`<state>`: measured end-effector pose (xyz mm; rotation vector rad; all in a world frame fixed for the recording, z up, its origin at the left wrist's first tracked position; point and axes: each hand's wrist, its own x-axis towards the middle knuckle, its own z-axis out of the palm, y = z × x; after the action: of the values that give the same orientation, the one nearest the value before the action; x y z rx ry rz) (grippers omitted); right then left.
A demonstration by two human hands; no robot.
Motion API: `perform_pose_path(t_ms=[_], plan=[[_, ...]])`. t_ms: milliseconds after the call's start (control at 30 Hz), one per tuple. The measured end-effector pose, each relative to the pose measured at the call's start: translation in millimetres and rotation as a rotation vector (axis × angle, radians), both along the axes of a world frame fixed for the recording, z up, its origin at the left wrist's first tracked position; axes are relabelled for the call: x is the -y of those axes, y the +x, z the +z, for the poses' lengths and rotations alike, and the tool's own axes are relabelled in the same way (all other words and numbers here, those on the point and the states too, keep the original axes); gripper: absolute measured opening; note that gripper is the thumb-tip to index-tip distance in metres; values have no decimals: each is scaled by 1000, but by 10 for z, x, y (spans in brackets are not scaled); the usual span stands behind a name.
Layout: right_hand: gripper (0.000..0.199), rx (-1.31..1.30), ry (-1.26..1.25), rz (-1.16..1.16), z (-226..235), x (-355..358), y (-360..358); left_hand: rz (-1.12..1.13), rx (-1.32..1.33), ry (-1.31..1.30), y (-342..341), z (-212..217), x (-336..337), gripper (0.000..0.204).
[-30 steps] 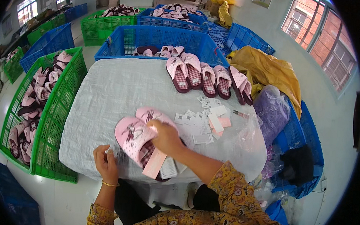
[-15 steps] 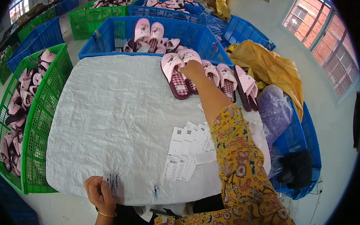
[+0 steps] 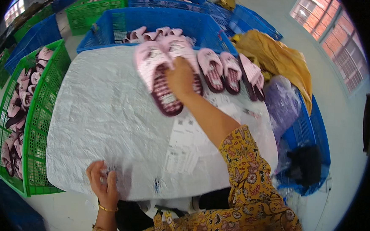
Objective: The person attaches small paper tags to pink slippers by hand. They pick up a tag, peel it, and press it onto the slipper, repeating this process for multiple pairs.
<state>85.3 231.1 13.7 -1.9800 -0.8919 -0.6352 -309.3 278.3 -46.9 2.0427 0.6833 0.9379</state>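
Pair of pink slippers lifted from the row

Her right hand (image 3: 179,77) is clamped on a pair of pink slippers (image 3: 164,74) above the white-covered table (image 3: 104,123); left hand (image 3: 103,182) pinches the table's near edge. Three slippers (image 3: 230,69) wait in the row, paper tags (image 3: 183,145) unused

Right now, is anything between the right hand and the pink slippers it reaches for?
No. The right hand already grips the pair of pink slippers above the table; nothing visible lies between them.
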Motion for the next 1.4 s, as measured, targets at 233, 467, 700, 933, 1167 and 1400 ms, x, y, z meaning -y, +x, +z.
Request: perform_pose_path(t_ms=[233,467,700,933,1167,1400], plan=[[33,-427,-13,282,120,658,-1973,-73,185,261,358,523,410,52],[40,-743,-26,345,-133,1136,-2558,-56,87,-9,211,14,31,37],[28,-256,19,115,-176,2046,-1787,76,34,81,190,-192,-30,31],[27,-62,-846,-287,-297,3019,-369,95,27,46,239,-189,-16,32],[16,195,-942,-130,-478,3058,-24,139,16,38,211,-281,-124,33],[14,320,-963,-73,-336,3226,-170,124,29,-24,204,-329,-144,32]])
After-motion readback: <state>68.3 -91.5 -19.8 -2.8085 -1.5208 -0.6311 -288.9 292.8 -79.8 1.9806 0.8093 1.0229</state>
